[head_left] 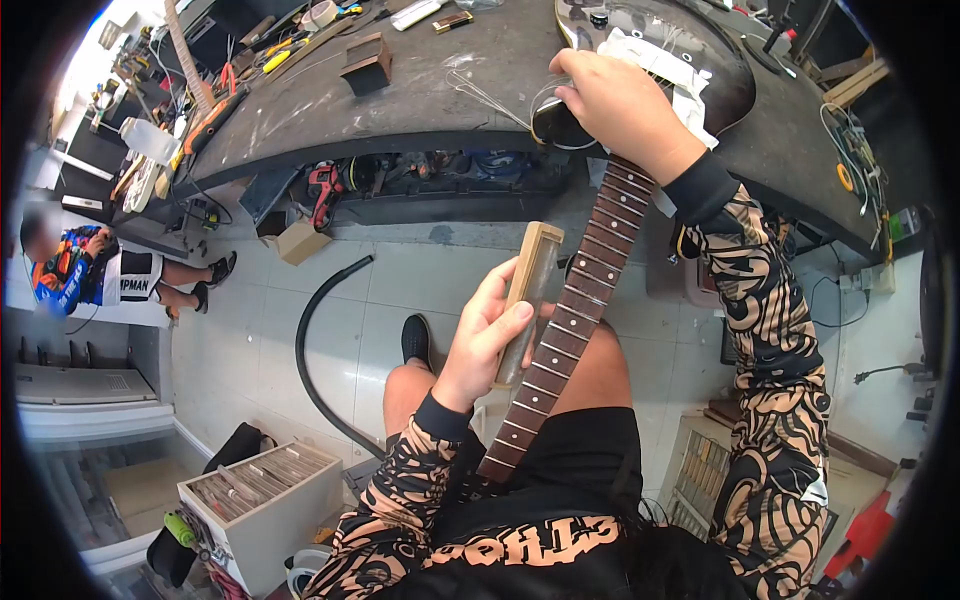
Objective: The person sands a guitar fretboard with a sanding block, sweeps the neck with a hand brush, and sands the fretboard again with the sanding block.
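Note:
A dark electric guitar body (735,75) lies on the workbench, and its fretted neck (590,290) slants down over my lap. My left hand (485,330) is wrapped round a wooden block (525,270) with a greyish long face, held just left of the neck. My right hand (625,105) rests over the edge of the guitar body where the neck joins it, thumb and fingers curled together; what they hold, if anything, is hidden. White paper or tape (650,55) covers part of the body beside it. Loose thin strings (490,100) trail over the bench to the left.
The dark workbench (420,100) carries a small box (366,64) and several tools. A black hose (305,350) curves over the tiled floor. At far left sits another person (90,265). A white crate of sheets (260,500) stands lower left, a cabinet (695,470) lower right.

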`<state>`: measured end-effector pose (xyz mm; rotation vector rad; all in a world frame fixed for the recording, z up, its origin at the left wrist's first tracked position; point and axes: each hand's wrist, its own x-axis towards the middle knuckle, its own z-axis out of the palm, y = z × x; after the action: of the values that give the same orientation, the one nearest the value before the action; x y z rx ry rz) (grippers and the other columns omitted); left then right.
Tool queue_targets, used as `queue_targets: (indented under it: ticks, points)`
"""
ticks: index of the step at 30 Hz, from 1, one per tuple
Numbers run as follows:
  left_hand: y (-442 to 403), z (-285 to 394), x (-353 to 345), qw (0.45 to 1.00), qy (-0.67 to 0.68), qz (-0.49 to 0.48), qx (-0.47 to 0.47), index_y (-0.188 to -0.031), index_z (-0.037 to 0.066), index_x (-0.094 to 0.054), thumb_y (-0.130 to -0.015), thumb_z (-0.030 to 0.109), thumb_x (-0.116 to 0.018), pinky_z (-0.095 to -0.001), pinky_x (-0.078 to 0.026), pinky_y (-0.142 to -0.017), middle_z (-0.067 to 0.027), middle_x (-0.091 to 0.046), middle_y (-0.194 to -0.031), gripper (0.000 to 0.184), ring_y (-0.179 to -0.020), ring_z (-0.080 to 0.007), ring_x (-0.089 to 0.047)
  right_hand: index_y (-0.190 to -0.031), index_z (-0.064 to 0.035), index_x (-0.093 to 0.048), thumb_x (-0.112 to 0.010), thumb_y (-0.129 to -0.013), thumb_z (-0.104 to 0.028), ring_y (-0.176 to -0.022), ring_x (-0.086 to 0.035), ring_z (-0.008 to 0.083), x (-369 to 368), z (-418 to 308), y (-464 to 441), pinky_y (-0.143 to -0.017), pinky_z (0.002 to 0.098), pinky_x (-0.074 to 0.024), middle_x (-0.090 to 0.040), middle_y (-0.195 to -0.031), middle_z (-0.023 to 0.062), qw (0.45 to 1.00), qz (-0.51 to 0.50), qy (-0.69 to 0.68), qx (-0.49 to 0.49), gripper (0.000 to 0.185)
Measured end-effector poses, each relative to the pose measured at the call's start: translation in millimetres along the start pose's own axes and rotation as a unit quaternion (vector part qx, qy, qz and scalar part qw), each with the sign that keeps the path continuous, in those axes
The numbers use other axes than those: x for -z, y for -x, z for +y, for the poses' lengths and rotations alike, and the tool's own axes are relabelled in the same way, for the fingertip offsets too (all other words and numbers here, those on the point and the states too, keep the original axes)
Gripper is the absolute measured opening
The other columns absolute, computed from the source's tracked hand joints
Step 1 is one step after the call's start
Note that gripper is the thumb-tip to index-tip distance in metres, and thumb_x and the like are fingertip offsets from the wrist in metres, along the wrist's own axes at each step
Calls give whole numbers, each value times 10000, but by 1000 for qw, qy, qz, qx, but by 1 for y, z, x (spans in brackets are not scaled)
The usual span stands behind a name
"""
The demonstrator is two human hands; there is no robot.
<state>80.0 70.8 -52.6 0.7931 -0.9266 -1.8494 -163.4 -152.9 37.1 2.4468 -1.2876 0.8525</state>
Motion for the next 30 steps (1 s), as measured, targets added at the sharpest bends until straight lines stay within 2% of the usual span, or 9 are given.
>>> queue_targets:
  ticks: [9,17,19,21,23,25,27,29,30]
  points:
    - [12,3,-11,999,-38,8,-37,-1744,10,-330,-1091,261,-722,-254,-557,-635,-206,-747,-1265,802,-714,-120,-677,-1132,-36,-768,-635,-1095,-185,-1054,-768,401,-8,-11,-7,-932,487,-610,-805,-1079,170,979,-78,-185,39,203]
    - [17,2,-7,998,-38,-5,-45,-1740,38,-346,-1104,200,-727,-236,-546,-679,-131,-759,-1309,759,-829,-71,-682,-1280,-44,-623,-625,-1152,-125,-977,-723,202,15,-13,-25,-890,353,-570,-735,-1060,82,899,53,-422,-102,151]
    - [17,5,-7,998,-53,-1,-38,-1739,24,-335,-1102,205,-719,-236,-547,-671,-144,-758,-1299,766,-806,-84,-684,-1249,-68,-617,-597,-1143,-82,-1014,-715,179,30,14,-40,-853,333,-555,-731,-1084,77,813,93,-561,-126,109]
    - [17,6,-5,997,-72,7,-31,-1738,0,-324,-1093,221,-714,-241,-553,-652,-182,-751,-1287,786,-754,-107,-685,-1130,-62,-666,-621,-1081,-90,-1012,-672,239,56,48,-52,-917,411,-550,-712,-1136,120,779,129,-585,-185,73]
    - [17,8,-2,997,-70,7,-24,-1735,3,-323,-1102,200,-694,-243,-554,-640,-187,-759,-1277,760,-744,-107,-689,-1150,-74,-636,-548,-1105,-30,-965,-680,191,89,79,-59,-864,374,-574,-715,-1117,97,785,181,-559,-195,108]
    - [17,12,-1,997,-69,10,-20,-1734,9,-323,-1106,196,-685,-242,-556,-637,-197,-765,-1272,749,-746,-109,-695,-1195,-56,-634,-538,-1098,-22,-988,-687,217,113,124,-67,-895,395,-582,-720,-1119,106,685,247,-648,-223,141]
    - [16,12,5,996,-80,13,-26,-1735,25,-315,-1115,201,-666,-241,-557,-627,-252,-768,-1310,734,-710,-111,-688,-1265,-4,-648,-577,-1093,-53,-1085,-700,311,128,198,-60,-985,469,-581,-719,-1222,168,656,263,-675,-213,193]
    - [16,10,12,995,-86,24,-38,-1734,28,-314,-1117,216,-666,-237,-556,-622,-279,-772,-1316,734,-689,-111,-682,-1492,-57,-633,-505,-1163,-103,-1137,-732,177,136,273,-43,-949,349,-561,-765,-1301,59,682,236,-644,-252,356]
    - [16,14,13,995,-91,21,-34,-1729,22,-312,-1117,237,-670,-232,-559,-621,-297,-779,-1300,741,-672,-114,-678,-1472,-57,-650,-512,-1128,-108,-1148,-728,193,139,273,-36,-936,365,-545,-768,-1316,73,673,251,-636,-282,374]
